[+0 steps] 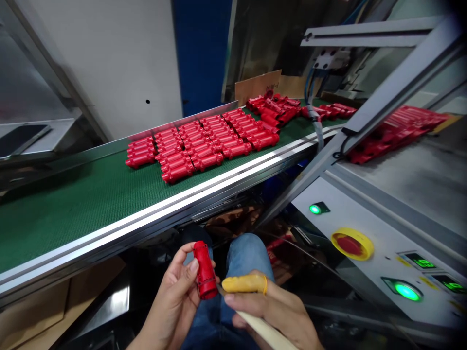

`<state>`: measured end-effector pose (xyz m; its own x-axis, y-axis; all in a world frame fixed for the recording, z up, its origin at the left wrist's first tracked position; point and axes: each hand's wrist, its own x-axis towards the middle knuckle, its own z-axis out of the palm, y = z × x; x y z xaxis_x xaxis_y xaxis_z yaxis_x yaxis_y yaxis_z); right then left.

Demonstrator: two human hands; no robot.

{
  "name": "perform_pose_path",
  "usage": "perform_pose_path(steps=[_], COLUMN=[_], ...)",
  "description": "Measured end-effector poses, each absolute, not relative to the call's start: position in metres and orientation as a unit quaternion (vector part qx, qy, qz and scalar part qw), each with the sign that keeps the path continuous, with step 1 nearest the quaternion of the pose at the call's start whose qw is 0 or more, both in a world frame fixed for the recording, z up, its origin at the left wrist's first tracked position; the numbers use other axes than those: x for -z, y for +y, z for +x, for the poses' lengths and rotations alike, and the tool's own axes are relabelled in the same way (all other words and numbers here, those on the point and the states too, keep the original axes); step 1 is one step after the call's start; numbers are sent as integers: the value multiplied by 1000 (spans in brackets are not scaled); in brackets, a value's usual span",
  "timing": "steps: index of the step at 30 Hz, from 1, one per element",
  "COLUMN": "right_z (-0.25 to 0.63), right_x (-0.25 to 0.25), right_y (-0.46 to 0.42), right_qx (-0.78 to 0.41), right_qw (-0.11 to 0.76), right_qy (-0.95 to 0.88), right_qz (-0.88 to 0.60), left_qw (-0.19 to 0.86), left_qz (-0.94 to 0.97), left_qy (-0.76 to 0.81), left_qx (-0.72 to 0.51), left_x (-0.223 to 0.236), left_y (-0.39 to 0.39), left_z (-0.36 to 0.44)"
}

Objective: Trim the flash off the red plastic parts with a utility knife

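Left hand (178, 289) grips red part (205, 271) | right hand (277, 306) grips pale-handled tool (267, 332) | green belt (91, 204) beyond bears red rows (204, 141) | cable bundle (318, 128) partly blocks farther pieces (333, 111)

The left hand (178, 291) held a red tubular part (205, 267); the right hand (288, 311) held a pale-handled tool (263, 329) close to its near end. Farther off, red pieces (207, 146) lay in rows on a green belt (91, 204).

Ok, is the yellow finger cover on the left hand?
No, the yellow finger cover is on a finger of the right hand, while the left hand holds a red part.
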<state>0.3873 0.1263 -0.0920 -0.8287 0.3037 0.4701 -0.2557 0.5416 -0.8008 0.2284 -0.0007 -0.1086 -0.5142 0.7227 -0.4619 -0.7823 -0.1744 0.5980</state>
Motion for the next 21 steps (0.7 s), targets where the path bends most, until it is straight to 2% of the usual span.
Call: perform_pose_path(steps=[8, 16, 21], right_z=[382, 381, 389], right_x=[96, 98, 100], right_y=[126, 126, 123], right_qx=[-480, -490, -521], right_qw=[306, 243, 326], right_qy=[-822, -837, -787], right_qz=[1, -23, -61], left_qw=[488, 490, 510], left_qz=[-14, 8, -27], left_qy=[425, 430, 408], left_qx=[-762, -758, -757], left_x=[104, 110, 110], left_y=[-1, -2, -4], left_z=[230, 233, 230])
